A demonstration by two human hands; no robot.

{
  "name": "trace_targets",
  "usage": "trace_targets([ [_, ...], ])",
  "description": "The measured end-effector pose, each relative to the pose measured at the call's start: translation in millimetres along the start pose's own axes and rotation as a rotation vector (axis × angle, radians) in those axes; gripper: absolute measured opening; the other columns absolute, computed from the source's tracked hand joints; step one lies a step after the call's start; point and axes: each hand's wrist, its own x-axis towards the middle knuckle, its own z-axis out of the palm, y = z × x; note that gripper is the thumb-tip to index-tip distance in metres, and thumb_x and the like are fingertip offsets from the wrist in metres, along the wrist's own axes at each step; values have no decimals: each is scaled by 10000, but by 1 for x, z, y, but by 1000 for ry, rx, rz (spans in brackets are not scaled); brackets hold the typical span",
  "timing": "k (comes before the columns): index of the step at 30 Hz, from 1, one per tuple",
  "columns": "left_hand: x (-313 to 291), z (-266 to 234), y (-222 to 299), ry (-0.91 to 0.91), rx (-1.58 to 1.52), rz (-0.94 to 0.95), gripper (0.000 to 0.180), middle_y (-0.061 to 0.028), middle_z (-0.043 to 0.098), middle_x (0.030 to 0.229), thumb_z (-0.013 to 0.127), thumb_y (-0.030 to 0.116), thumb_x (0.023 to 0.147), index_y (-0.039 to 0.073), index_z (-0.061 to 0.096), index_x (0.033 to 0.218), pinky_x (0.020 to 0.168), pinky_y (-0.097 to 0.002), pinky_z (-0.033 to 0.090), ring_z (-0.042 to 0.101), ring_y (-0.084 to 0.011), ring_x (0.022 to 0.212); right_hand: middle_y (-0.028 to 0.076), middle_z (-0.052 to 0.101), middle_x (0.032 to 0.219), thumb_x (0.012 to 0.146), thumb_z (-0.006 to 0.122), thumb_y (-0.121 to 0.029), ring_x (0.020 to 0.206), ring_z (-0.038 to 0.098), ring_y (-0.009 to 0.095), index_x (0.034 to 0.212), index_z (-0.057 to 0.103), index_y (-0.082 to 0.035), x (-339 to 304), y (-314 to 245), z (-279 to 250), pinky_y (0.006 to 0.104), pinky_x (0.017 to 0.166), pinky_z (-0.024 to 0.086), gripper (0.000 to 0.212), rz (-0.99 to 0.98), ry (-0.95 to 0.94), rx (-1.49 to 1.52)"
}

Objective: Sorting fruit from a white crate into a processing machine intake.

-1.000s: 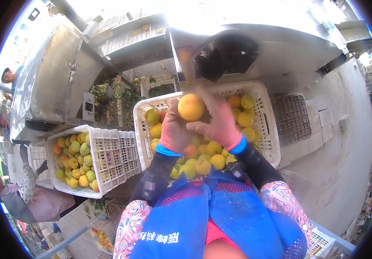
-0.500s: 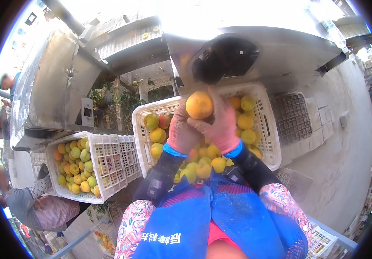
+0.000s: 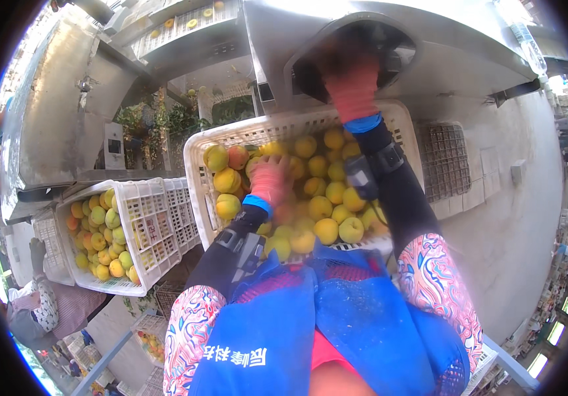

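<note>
- Two pink-gloved hands are showing: the left hand (image 3: 269,179) is resting fingers-down on fruit at the frame's centre, whether grasping any I cannot tell; the right hand (image 3: 352,82) is sitting at upper centre-right, its fingers lost in blur and shadow, so its state cannot be told.
- More than twenty yellow fruits (image 3: 326,231), one at upper left blushing red, are lying loose in one white crate (image 3: 197,188) across the frame's middle.
- One dark opening (image 3: 304,72) is standing just above that crate, in a metal panel (image 3: 455,56); the right hand is lying in front of it.
- Two white crates are standing side by side at left: the fruit-filled crate (image 3: 155,231), holding over a dozen fruits, and the neighbouring crate (image 3: 182,204).
- One brown grid crate (image 3: 442,162) is lying right of the middle crate.
- One clear bottle (image 3: 528,49) is resting at upper right.
- One co-worker's gloved hand (image 3: 36,251) is showing at far left, beside the fruit-filled crate.
- Two things are blocking the view: the right forearm (image 3: 396,188) is crossing the middle crate's right side, and the blue apron (image 3: 257,323) is covering part of its lower rim.
</note>
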Motion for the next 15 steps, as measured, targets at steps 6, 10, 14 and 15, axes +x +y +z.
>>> trace_targets([
  [6,42,108,-35,107,306,279,429,-169,555,1400,550,192,898,162,620,1321,1199,-590,208,432,-401,1385,168,700,940,857,738,-281,811,658,374,1122,704,-64,-84,-23,-36,427,741,534,344,-111,-258,353],
  [10,47,90,-26,10,255,260,488,-170,569,1379,594,201,862,86,606,1336,1219,-603,135,364,-411,1416,159,711,1124,884,661,-450,1073,631,373,1099,747,-80,-184,-24,-7,518,928,470,437,18,-1102,-274],
  [14,25,29,-9,52,238,58,553,-186,607,1296,712,257,774,65,628,1286,1159,-571,263,483,-365,1292,112,717,1127,881,639,-473,1162,598,345,1116,755,-125,-282,12,67,566,986,421,435,-100,-1224,-703],
  [15,12,3,-7,45,133,-23,581,-186,624,1266,753,266,739,56,635,1268,1137,-559,305,520,-350,1254,106,718,1124,882,642,-458,1142,612,335,1119,756,-131,-296,12,75,567,977,430,420,-120,-1138,-750],
])
